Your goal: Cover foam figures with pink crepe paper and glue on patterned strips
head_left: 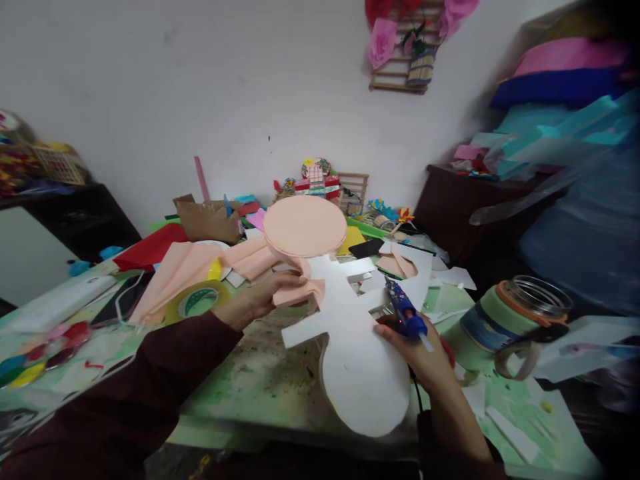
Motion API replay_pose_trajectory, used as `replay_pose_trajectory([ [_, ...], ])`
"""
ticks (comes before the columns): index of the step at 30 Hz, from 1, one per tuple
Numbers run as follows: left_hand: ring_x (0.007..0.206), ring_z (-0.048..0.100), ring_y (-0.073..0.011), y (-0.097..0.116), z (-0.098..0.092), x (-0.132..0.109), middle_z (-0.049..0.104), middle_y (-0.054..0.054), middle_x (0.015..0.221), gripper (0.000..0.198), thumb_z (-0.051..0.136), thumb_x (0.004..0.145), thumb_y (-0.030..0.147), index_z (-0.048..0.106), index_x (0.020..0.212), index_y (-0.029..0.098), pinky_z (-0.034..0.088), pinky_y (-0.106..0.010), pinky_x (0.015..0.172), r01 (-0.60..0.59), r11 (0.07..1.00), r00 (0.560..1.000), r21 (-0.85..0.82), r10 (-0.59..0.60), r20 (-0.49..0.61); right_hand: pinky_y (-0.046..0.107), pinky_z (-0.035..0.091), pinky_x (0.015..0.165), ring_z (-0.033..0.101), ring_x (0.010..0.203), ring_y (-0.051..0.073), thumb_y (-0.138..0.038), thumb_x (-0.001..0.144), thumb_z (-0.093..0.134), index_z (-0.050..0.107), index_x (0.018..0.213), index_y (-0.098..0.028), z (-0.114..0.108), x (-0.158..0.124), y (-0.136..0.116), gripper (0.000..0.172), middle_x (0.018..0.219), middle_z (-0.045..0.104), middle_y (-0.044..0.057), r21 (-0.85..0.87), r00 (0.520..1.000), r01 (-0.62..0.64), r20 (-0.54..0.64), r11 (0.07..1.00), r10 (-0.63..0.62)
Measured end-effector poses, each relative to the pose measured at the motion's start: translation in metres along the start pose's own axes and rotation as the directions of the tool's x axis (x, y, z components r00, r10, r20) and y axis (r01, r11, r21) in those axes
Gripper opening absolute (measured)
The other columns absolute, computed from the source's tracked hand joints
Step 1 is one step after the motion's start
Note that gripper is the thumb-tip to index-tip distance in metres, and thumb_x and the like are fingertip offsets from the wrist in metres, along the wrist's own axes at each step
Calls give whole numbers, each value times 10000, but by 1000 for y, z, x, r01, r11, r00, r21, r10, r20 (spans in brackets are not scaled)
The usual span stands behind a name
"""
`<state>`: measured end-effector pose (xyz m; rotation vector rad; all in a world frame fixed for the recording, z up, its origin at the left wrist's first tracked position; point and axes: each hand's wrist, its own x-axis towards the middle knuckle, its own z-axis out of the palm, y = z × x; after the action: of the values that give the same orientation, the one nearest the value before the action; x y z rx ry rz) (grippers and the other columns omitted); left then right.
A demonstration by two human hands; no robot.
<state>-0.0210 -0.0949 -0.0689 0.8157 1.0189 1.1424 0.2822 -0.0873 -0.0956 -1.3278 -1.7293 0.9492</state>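
A white foam-board cutout (345, 313) shaped like a figure, with stubby arms and a rounded lower end, is held upright above the table. Its round head (305, 227) is covered in peach paper. My left hand (265, 293) is closed on a peach paper-wrapped arm (295, 293) of the cutout, on the left side. My right hand (415, 347) grips a blue hot glue gun (406, 310), its nozzle pointing up and away. The right thumb also touches the cutout's right edge. A cord hangs below the right hand.
Peach crepe paper (180, 277) and a roll of clear yellowish tape (197, 300) lie to the left. A green wide-mouth jar (500, 320) with an orange rim stands at the right, a tape roll (517, 360) beside it. Paper scraps and a cardboard box (207, 220) sit farther back.
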Motion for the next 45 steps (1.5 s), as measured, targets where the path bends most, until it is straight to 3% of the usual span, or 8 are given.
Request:
replay_pose_trajectory([
  [4, 890, 670, -215, -3, -4, 4, 715, -96, 1025, 348, 783, 684, 258, 693, 996, 133, 524, -317, 786, 16, 998, 998, 58, -19, 64, 346, 482, 753, 643, 859, 248, -533, 680, 717, 645, 904, -184, 0, -5, 4, 421, 923, 697, 60, 46, 996, 31, 84, 998, -35],
  [10, 1049, 631, -278, -1, -16, 12, 681, -126, 1138, 510, 792, 674, 423, 652, 1068, 131, 470, -384, 919, -18, 962, 992, 273, -16, 122, 327, 478, 662, 611, 735, 213, -510, 648, 721, 587, 842, -198, 9, -5, 7, 392, 813, 647, 28, 19, 998, 30, 49, 999, -31],
  [14, 1222, 528, -323, 4, -18, 18, 619, -131, 1281, 625, 759, 684, 506, 624, 1172, 139, 398, -417, 1025, -140, 796, 987, 589, 66, 146, 325, 472, 620, 597, 678, 207, -506, 661, 699, 550, 821, -199, 16, -4, 1, 378, 763, 633, 31, 1, 995, 76, 69, 997, -76],
  [17, 1203, 544, -331, 6, -17, 21, 624, -130, 1277, 664, 755, 673, 517, 616, 1195, 131, 407, -424, 1016, -137, 694, 989, 707, 56, 137, 331, 468, 623, 591, 670, 209, -484, 670, 691, 540, 814, -200, 19, -3, -3, 352, 739, 630, 33, -56, 991, 121, 64, 991, -117],
  [24, 1079, 601, -326, 1, -18, 29, 679, -115, 1152, 555, 650, 749, 547, 663, 1111, 127, 457, -405, 921, -169, 594, 984, 787, 147, 100, 325, 470, 599, 588, 641, 203, -478, 698, 670, 534, 821, -200, 20, 1, -3, 333, 723, 632, 38, -67, 986, 159, 68, 985, -155],
  [31, 1111, 583, -329, 1, -18, 33, 688, -124, 1110, 531, 677, 749, 496, 659, 1136, 132, 448, -412, 943, -219, 639, 974, 737, 185, 130, 333, 472, 614, 588, 654, 209, -497, 691, 680, 536, 804, -205, 23, 3, 1, 344, 728, 632, 36, -63, 989, 145, 52, 987, -142],
  [37, 1098, 596, -313, 2, -23, 33, 662, -113, 1193, 516, 717, 735, 447, 652, 1166, 172, 445, -399, 937, -241, 682, 971, 690, 180, 161, 341, 485, 645, 606, 689, 222, -486, 687, 685, 540, 824, -209, 21, 3, -3, 341, 759, 651, 47, -45, 991, 121, 66, 992, -118],
  [45, 1142, 570, -351, 7, -15, 29, 643, -105, 1248, 606, 728, 710, 496, 636, 1204, 157, 422, -395, 955, -222, 575, 970, 787, 209, 121, 335, 474, 639, 590, 678, 213, -471, 690, 689, 544, 837, -206, 25, 4, 3, 337, 757, 638, 40, -43, 989, 138, 55, 989, -136],
])
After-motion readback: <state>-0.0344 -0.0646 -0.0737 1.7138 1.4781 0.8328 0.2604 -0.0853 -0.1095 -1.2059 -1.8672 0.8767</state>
